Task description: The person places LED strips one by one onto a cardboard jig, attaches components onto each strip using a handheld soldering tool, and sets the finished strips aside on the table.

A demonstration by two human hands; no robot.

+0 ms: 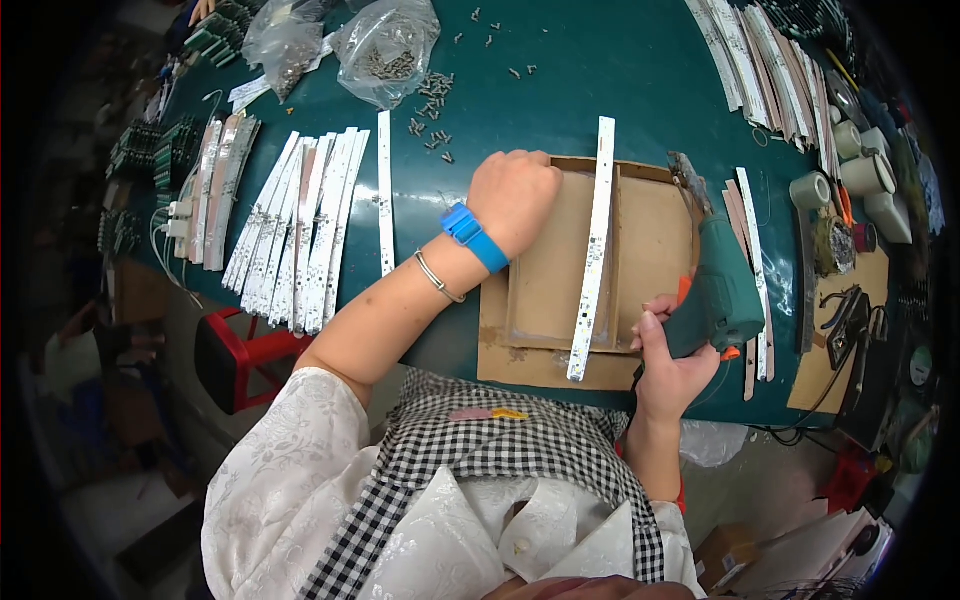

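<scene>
My right hand (672, 368) is closed around the handle of a green glue gun (722, 285) with orange parts; its grimy nozzle points away from me. My left hand (515, 200) is curled with knuckles up at the far left corner of a shallow cardboard tray (655, 260). Its fingertips are hidden, so what it grips cannot be made out. Between the hands, a narrow white LED circuit strip (592, 250) lies lengthwise across the tray, overhanging its far and near edges. A blue wrist strap (475, 238) circles my left wrist.
Left of the tray lie a single white strip (386, 195) and a fanned row of strips (305, 225). Loose screws (432, 100) lie beside plastic bags (388, 55) at the back. Further right are more strips (755, 270), tape rolls (862, 172) and pliers (845, 315).
</scene>
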